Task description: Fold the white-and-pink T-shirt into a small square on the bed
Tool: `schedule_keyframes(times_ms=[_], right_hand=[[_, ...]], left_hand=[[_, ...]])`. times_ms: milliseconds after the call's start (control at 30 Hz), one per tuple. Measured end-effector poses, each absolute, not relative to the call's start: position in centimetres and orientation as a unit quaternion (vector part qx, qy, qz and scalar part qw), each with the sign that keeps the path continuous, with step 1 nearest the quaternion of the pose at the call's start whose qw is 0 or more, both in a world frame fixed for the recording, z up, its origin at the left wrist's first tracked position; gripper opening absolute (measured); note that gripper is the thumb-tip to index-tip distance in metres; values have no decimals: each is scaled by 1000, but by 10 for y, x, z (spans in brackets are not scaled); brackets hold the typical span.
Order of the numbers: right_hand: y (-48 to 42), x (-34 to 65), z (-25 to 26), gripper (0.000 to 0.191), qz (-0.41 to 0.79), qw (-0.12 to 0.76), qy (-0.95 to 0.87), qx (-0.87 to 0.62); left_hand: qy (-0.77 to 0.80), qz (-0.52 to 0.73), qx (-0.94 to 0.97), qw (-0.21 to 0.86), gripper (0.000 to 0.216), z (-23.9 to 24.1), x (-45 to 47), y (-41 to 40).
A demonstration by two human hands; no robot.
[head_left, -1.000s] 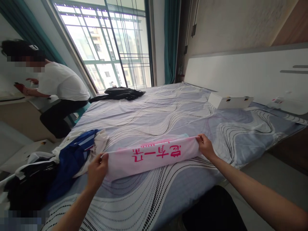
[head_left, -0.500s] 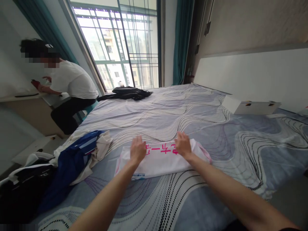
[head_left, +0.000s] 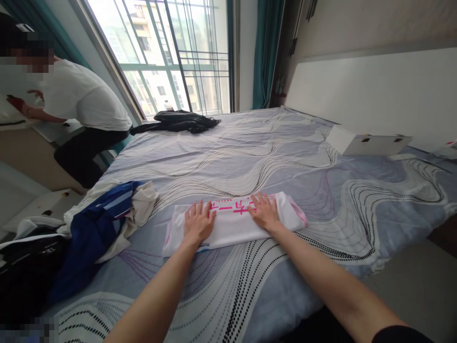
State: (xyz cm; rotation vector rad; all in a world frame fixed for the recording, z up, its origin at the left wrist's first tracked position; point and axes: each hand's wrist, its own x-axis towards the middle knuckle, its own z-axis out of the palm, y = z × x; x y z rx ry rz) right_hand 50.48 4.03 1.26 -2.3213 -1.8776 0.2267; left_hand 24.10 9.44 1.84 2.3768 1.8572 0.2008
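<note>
A white T-shirt point(head_left: 232, 231) with pink lettering and pink trim lies folded into a long flat strip on the bed. On its left part rests my left hand point(head_left: 198, 221), palm down with the fingers spread. My right hand point(head_left: 263, 212) lies flat on the right part, its fingers also apart and covering some of the lettering. Neither hand grips the cloth. A small blue print shows at the shirt's near edge beside my left wrist.
The bed point(head_left: 285, 295) has a grey-blue patterned sheet. Blue, white and black clothes point(head_left: 93, 228) are heaped at the left. A black garment point(head_left: 178, 121) lies at the far edge, and a white box point(head_left: 374, 143) at the right. A person point(head_left: 85, 100) in white sits by a desk.
My fingers were curled at the shirt's far edge; now they are spread flat on top of it. The view has tilted down and shifted slightly right.
</note>
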Motion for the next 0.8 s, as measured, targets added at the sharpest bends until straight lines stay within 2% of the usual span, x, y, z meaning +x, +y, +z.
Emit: schedule_keyframes(times_ms=[267,367,467,533,600,700,800], right_hand=[[14,585,15,63,60,38,-551,-832],[19,555,32,63,28,31,-519,-854],[30,484,42,67,16,102,-594,-798],[33,436,39,65,74,130,-681,-717],[32,406,33,62,119,143,-707,-683],[29,406,23,59,127,152,-698,-688],[27,446,18,62,115,131,-678,-714]], left_hand=[[650,23,758,48,65,28,182,84],[677,38,735,10,62,36,199,79],[595,88,798,-32,59,37,240,71],[495,74,866,6,60,32,265,65],[459,38,886,48,63,25,279,60],[486,30,871,62,62,18,278,60],[528,46,845,66,59,18,264,66]])
